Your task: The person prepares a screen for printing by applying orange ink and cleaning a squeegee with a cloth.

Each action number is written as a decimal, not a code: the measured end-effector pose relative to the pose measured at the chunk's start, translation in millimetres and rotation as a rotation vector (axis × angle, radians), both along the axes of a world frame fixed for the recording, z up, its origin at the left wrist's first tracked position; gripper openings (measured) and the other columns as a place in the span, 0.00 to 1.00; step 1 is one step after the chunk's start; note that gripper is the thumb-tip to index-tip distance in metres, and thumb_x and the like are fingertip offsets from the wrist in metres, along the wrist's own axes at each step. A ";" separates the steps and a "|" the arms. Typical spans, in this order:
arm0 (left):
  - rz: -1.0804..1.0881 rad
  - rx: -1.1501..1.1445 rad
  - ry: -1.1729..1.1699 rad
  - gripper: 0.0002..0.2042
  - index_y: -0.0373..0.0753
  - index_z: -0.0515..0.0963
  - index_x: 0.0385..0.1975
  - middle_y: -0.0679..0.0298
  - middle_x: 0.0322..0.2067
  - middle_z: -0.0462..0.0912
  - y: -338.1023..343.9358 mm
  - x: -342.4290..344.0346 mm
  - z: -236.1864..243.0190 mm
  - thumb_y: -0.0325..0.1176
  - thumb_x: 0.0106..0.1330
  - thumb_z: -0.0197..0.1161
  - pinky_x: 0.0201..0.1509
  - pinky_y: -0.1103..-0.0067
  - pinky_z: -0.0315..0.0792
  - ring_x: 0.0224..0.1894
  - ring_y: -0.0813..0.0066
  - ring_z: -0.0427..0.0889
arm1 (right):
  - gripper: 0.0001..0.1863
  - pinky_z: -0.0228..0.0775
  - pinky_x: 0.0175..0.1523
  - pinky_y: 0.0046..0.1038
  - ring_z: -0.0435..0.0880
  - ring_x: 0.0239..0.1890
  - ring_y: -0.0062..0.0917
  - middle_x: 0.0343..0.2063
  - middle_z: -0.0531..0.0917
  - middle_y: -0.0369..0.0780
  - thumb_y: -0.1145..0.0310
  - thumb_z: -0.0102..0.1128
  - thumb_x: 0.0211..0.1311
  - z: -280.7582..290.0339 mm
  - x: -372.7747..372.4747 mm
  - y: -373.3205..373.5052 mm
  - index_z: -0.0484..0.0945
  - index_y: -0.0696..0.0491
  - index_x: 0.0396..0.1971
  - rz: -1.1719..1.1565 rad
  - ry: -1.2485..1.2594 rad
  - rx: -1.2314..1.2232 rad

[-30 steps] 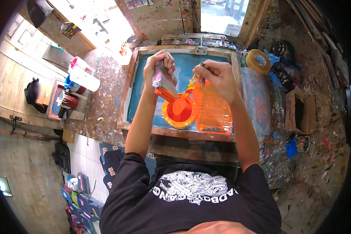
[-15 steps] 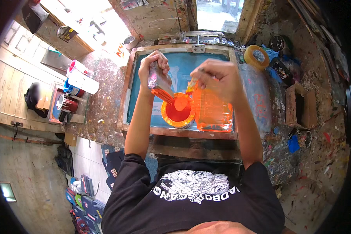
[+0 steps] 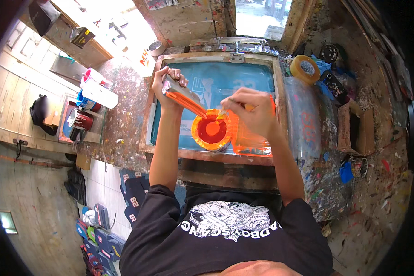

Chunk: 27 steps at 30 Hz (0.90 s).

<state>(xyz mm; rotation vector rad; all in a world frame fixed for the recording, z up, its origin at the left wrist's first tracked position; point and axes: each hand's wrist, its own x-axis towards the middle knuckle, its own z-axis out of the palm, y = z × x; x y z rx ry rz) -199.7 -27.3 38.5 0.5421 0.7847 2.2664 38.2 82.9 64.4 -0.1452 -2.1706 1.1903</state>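
My left hand [image 3: 162, 89] grips a squeegee [image 3: 185, 102] whose blade is coated in orange ink. The blade slants down to the rim of an ink tub [image 3: 197, 134], which has a yellow-orange smeared lip and orange ink inside. My right hand [image 3: 258, 112] pinches a small ink-smeared stick or spatula [image 3: 221, 114], its lower end over the tub's opening. The tub stands on a screen-printing frame [image 3: 149, 115] with blue mesh [image 3: 230, 73]. An orange ink patch [image 3: 249, 142] covers the mesh right of the tub, partly hidden by my right hand.
Hinge clamps [image 3: 236, 56] hold the frame's far edge. Right of it lie a clear plastic sheet [image 3: 303, 119], a tape roll [image 3: 305, 69] and a cardboard box [image 3: 354, 129]. Paint cans [image 3: 81, 120] stand at the left of the paint-splattered table [image 3: 124, 133].
My right hand has moved left and down, bringing the stick over the tub. My left hand has shifted left, and the squeegee lies at a flatter slant.
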 end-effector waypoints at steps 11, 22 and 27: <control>0.276 -0.162 -0.038 0.13 0.44 0.68 0.20 0.67 0.20 0.70 5.3 9.1 8.0 0.39 0.66 0.55 0.24 0.76 0.65 0.18 0.74 0.70 | 0.07 0.64 0.30 0.16 0.74 0.25 0.11 0.25 0.79 0.33 0.73 0.67 0.63 1.4 5.5 4.2 0.86 0.62 0.33 -0.179 0.125 -0.390; 0.496 -0.291 0.201 0.16 0.36 0.72 0.18 0.70 0.19 0.71 15.9 32.0 20.2 0.34 0.69 0.57 0.24 0.82 0.60 0.20 0.86 0.65 | 0.08 0.64 0.31 0.15 0.74 0.25 0.11 0.25 0.79 0.32 0.73 0.64 0.67 0.8 -0.7 7.1 0.85 0.63 0.36 -0.169 0.182 -0.456; 0.523 -0.344 0.338 0.17 0.36 0.71 0.17 0.71 0.18 0.71 13.9 32.6 20.0 0.33 0.69 0.59 0.24 0.83 0.57 0.21 0.87 0.64 | 0.09 0.65 0.31 0.15 0.75 0.25 0.11 0.27 0.80 0.33 0.71 0.63 0.68 35.5 -2.9 12.6 0.85 0.62 0.36 -0.144 0.302 -0.385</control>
